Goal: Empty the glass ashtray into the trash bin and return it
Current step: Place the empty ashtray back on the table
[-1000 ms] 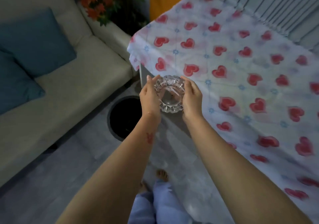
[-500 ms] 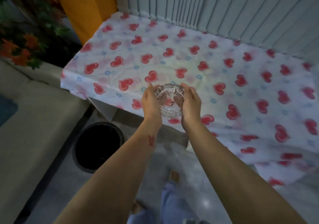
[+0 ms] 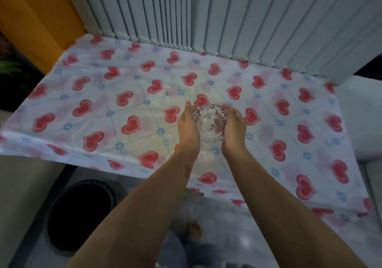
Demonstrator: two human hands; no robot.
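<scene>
From the head camera, one glass ashtray sits cupped between two bare hands above the counter. The ashtray is round, clear and thick, with a cut, faceted rim that catches the light; a few dark specks show inside its bowl. The left hand presses against its left side and the right hand against its right side, fingers curled around the rim, so each grip is closed on the glass. Whether the base touches the cloth cannot be told.

The counter is covered by one thin, glossy cloth, white with red hearts and small blue flowers, slightly wrinkled. Its near edge hangs over just below the wrists, and the ashtray is held a little in from that edge, near the middle of the counter's width. The cloth around the hands lies bare on every side.

Behind the counter, vertical blinds of pale ribbed slats reach down to its far edge. An orange wall stands at the far left.

On the floor at lower left stands one round, dark trash bin, well apart from the ashtray, beside a pale sofa edge. One bare foot shows on the shiny grey floor.
</scene>
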